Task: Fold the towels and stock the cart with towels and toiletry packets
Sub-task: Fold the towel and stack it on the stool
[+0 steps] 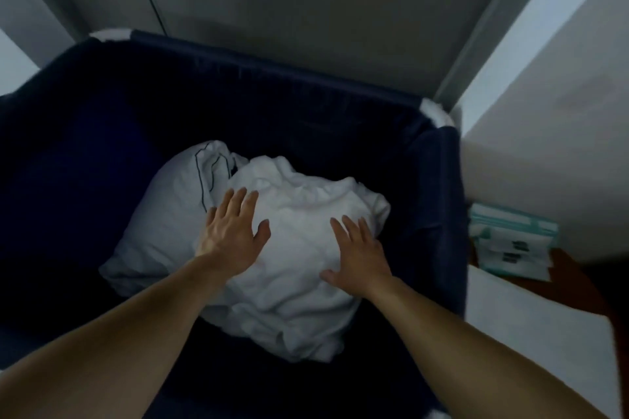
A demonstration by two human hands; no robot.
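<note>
Towel point(299, 282) pressed under spread left hand point(231, 231), right hand point(360, 255).
Judged soft, light, limp; best gathered at 3 and 9 o'clock.

The dark blue fabric cart point(439, 187) held a crumpled white towel point(299, 248) lying against a white pillow point(163, 214) with dark piping, while teal-and-white packets point(510, 241) lay on a brown surface point(575, 282) beside it.

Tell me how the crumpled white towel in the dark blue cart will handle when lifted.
Probably floppy: the towel lies in soft creases, so it should sag and trail from any grip. Likely light for its bulk, being loose cloth. Unlikely to roll; the slack heap sits bedded in the cart.
</note>
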